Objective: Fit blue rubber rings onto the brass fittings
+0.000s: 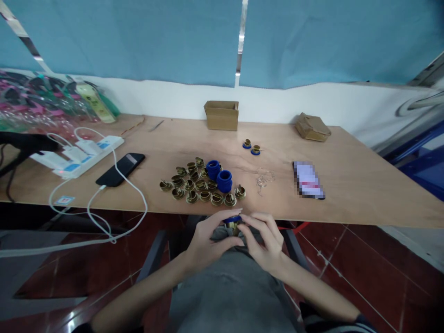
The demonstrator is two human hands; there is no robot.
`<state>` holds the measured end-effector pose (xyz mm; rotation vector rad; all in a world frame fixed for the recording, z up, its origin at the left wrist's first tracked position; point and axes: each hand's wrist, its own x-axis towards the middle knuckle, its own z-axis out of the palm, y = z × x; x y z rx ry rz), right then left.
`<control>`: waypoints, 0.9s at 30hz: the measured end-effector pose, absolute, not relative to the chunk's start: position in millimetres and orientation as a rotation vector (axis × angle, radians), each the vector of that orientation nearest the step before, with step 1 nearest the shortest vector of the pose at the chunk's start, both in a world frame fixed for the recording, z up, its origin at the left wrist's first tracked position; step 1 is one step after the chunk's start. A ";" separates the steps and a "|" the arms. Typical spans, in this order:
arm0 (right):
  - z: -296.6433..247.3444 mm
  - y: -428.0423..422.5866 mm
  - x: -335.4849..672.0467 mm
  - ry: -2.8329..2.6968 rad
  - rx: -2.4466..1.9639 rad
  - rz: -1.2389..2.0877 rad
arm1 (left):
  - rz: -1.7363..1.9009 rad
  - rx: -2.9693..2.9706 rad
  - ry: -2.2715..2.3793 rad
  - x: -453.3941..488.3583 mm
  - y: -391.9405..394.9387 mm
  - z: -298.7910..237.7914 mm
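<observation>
Between my two hands, just off the table's front edge, is a brass-coloured metal fitting with a blue ring round its upper rim. My left hand grips it from the left, thumb below and fingers above. From the right, the fingers of my right hand pinch the same fitting and ring. Beyond my hands lie several bare brass fittings in a cluster. Two stacks of blue rings stand at its right side. Farther back sit two fittings with blue rings.
On the wooden table a lit phone lies right, thin wire or thread beside it. A black phone and white power strip with cables are left. An open cardboard box, wrapped packet and plastic bottles stand behind.
</observation>
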<state>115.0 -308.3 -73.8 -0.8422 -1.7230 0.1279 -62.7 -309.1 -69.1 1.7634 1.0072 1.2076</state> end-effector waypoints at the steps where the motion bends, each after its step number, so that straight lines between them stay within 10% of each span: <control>1: -74.6 -309.0 114.6 -1.726 -0.839 0.106 | 1.203 1.752 1.006 -62.1 -309.2 -69.7; 27: -89.0 -295.0 122.3 -1.903 -0.805 0.242 | 1.192 2.168 0.867 -70.7 -298.8 -64.9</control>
